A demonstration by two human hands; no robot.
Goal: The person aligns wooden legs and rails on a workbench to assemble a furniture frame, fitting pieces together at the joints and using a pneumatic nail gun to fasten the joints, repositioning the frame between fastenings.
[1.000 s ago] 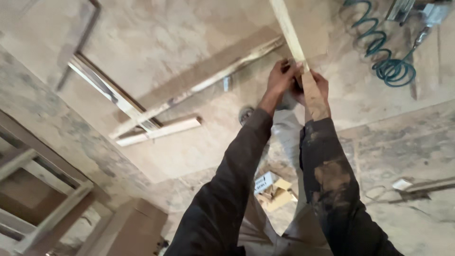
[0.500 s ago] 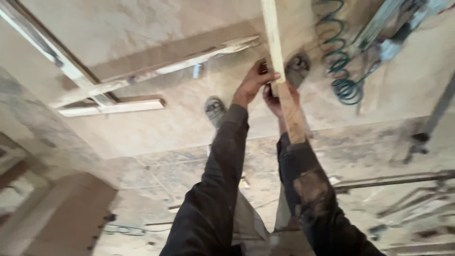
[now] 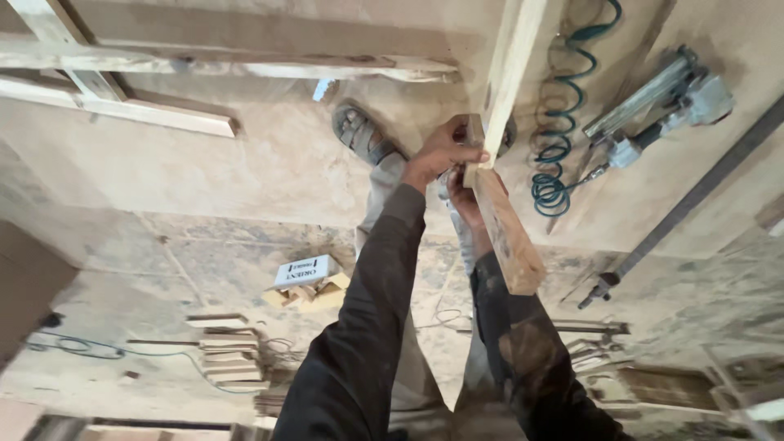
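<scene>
I look down along both arms in dark, dusty sleeves. My left hand (image 3: 441, 153) grips a long pale wooden batten (image 3: 508, 90) from the left side, fingers wrapped over its edge. My right hand (image 3: 464, 198) holds the same batten just below, partly hidden behind it. The batten's near end (image 3: 510, 253) is thicker and points toward me over my right forearm. Its far end runs out of the top of the view. Under the hands, my sandalled left foot (image 3: 359, 135) stands on a plywood sheet (image 3: 269, 163).
A coiled teal air hose (image 3: 555, 155) leads to a pneumatic nail gun (image 3: 661, 106) at the right. A long metal bar (image 3: 694, 200) lies beside it. Wooden battens (image 3: 155, 114) lie at the upper left. A small box (image 3: 304, 271) and stacked wood offcuts (image 3: 224, 351) sit on the dusty floor.
Both hands keep their hold on the batten. The view has swung, so the nail gun and hose show more fully at the right and the battens have slid to the upper left.
</scene>
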